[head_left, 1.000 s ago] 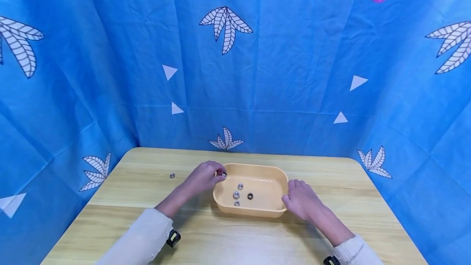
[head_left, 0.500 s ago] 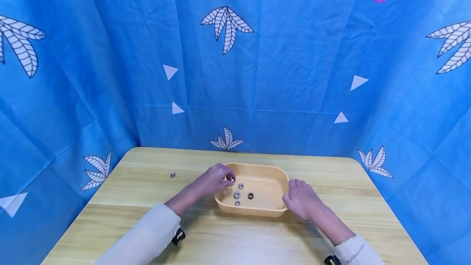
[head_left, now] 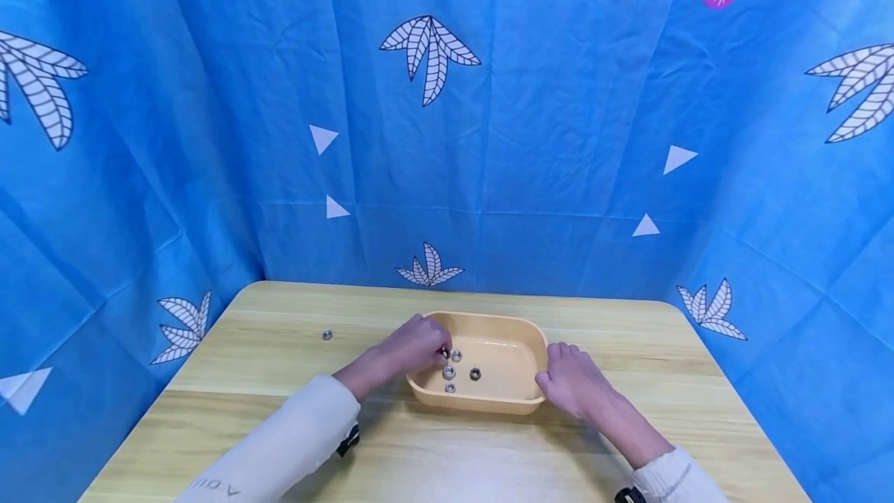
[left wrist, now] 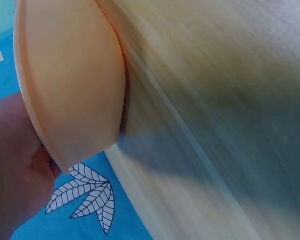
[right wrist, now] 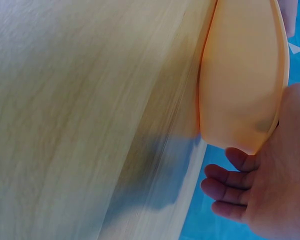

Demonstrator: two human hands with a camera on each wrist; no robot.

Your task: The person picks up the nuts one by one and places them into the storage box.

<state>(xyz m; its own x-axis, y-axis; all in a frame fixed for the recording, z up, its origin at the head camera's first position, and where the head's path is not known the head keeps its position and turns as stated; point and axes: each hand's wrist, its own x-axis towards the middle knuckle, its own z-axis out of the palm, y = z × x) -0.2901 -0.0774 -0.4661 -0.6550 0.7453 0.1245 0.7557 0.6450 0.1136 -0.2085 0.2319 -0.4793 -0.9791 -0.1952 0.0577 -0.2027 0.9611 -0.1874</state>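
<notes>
The left hand (head_left: 405, 349) reaches over the left rim of the tub (head_left: 510, 402), a shallow peach-coloured tray standing on the desk (head_left: 279, 348) a little in front of the person. Its fingers (head_left: 436, 340) are curled and pinch a small dark nut (head_left: 445, 353) low inside the tub, at its left wall. Three silver nuts lie loose on the tub floor just beside that hand: one (head_left: 457, 355) next to the pinched nut, one (head_left: 449, 371) a little nearer the person, and one (head_left: 450, 387) by the front wall. A black nut (head_left: 475, 373) lies to their right, near the middle of the floor. The right hand (head_left: 573, 379) lies at the tub's right end, its fingers (head_left: 562, 352) relaxed and lightly bent, grasping nothing; the right wrist view shows the palm (right wrist: 285, 165) beside the tub's outer wall (right wrist: 240, 75), though whether it touches the wall cannot be told. The left wrist view shows only the tub's outside (left wrist: 75, 80) and the edge of the left hand (left wrist: 15, 170). One more nut (head_left: 327, 334) lies alone on the desk, well apart to the left of the tub. A blue cloth (head_left: 559, 99) printed with leaves hangs behind and to both sides of the desk.
</notes>
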